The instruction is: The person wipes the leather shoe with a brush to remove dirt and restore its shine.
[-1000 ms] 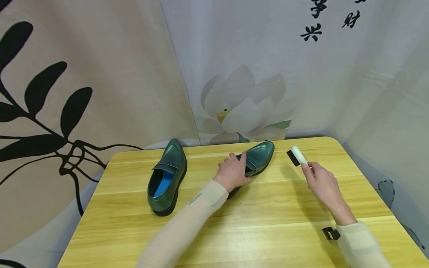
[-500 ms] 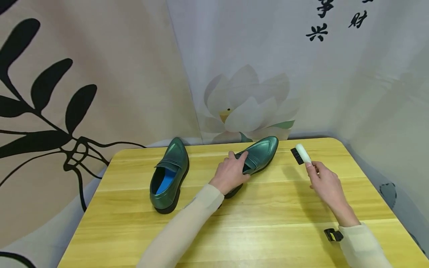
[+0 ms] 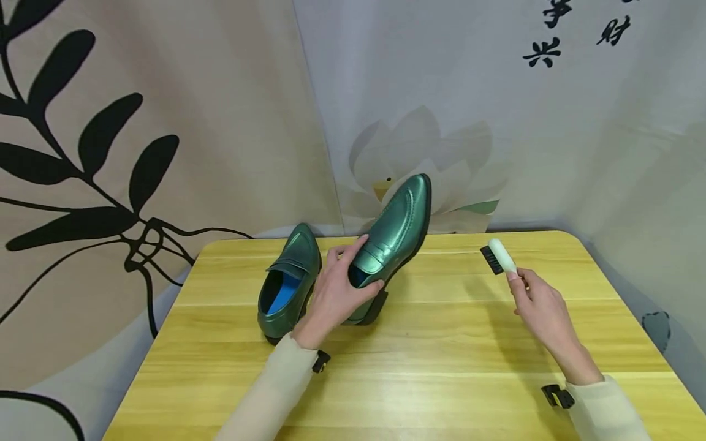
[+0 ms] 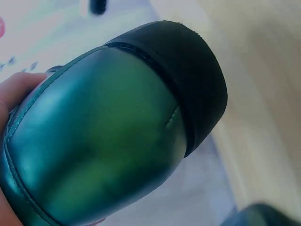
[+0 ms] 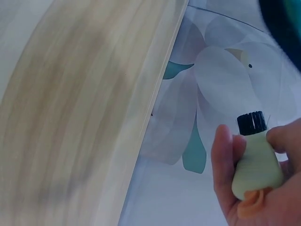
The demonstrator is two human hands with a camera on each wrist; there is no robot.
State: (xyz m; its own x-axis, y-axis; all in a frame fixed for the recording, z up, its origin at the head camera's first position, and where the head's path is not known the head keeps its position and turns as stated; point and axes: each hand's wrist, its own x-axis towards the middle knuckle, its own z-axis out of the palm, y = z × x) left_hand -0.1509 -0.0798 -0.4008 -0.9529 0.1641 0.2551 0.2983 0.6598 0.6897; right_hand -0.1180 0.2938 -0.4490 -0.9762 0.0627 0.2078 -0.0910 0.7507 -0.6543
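My left hand (image 3: 336,288) grips a green metallic loafer (image 3: 394,226) around its opening, toe pointing up and away, the shoe tilted. In the left wrist view the heel end of that loafer (image 4: 108,132) fills much of the picture, with its black heel block (image 4: 193,80) at the upper right. A matching loafer (image 3: 292,275) with a blue insole stands on the table just left of it. My right hand (image 3: 543,309) holds a white-handled brush (image 3: 502,254) with black bristles, above the table's right side. The right wrist view shows the brush's pale handle (image 5: 258,165) within the fingers.
A light wooden table (image 3: 441,380) lies under both hands. Behind it hangs a pale curtain (image 3: 248,122) printed with black leaves, a lotus and dark characters. Small black devices (image 3: 557,397) sit at both wrists.
My left hand has raised the right-hand loafer from lying on the table to a toe-up tilt and drawn it leftward toward the other shoe. The right hand keeps hold of the brush, nearly still.
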